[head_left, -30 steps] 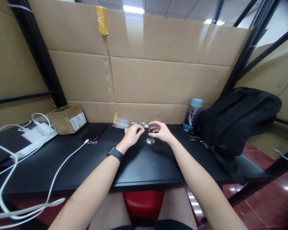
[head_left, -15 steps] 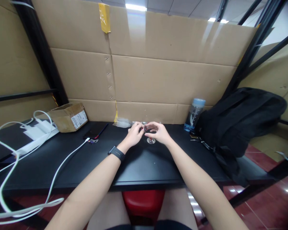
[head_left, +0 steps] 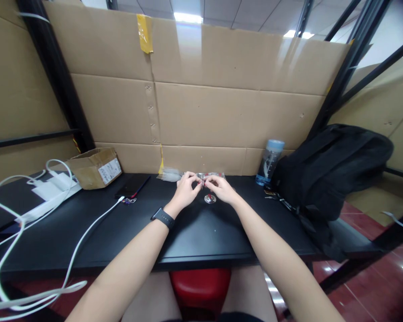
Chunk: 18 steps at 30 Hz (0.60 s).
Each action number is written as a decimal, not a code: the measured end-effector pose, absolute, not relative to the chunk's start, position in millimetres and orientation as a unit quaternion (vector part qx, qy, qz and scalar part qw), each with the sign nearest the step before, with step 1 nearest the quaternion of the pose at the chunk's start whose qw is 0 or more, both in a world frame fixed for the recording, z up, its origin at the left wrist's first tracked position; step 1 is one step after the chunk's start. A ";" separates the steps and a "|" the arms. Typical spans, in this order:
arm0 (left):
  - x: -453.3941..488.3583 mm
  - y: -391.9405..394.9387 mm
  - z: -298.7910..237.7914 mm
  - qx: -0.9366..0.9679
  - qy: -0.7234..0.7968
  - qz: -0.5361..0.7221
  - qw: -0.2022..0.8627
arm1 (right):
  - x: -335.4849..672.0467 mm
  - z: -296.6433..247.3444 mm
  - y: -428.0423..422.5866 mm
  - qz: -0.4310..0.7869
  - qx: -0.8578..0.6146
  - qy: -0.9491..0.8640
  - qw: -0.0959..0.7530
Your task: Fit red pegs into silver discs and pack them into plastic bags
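Observation:
Both hands meet above the back middle of the black desk. My left hand, with a dark watch on its wrist, has its fingers pinched together. My right hand pinches from the other side, fingertips close to the left ones. Between them is a small reddish piece, mostly hidden and too small to name. Just below the fingers, on the desk, lies a small round silvery disc with a red spot at its middle. Clear plastic packaging with some red in it lies behind my hands, against the cardboard.
On the left are an open cardboard box, a phone with a white cable, and white chargers. A blue-capped water bottle and black backpack stand right. Cardboard walls the back.
My right hand's fingers have lowered and closed in toward the left ones. The dark round part seen between the fingers before no longer shows. The whole view has shifted slightly.

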<state>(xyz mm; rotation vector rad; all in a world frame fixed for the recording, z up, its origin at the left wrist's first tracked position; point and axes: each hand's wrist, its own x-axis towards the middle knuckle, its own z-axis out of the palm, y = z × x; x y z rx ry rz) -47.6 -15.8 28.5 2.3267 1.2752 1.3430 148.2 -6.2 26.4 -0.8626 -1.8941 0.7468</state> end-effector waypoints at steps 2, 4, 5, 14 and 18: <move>-47.2 -17.1 29.6 0.784 0.423 0.445 0.085 | 149.6 26.6 -5.3 0.263 -0.347 -0.784 0.443; -46.7 -18.4 31.4 0.781 0.432 0.442 0.085 | 150.9 26.5 -4.7 0.230 -0.354 -0.797 0.431; -46.5 -19.2 32.7 0.776 0.439 0.445 0.086 | 151.7 26.1 -4.2 0.215 -0.360 -0.802 0.426; -46.8 -24.6 31.6 0.815 0.450 0.362 0.045 | 153.6 21.7 -3.4 0.150 -0.376 -0.819 0.406; -47.4 -20.4 26.8 0.820 0.469 0.328 0.018 | 147.8 24.3 -7.6 0.173 -0.360 -0.821 0.408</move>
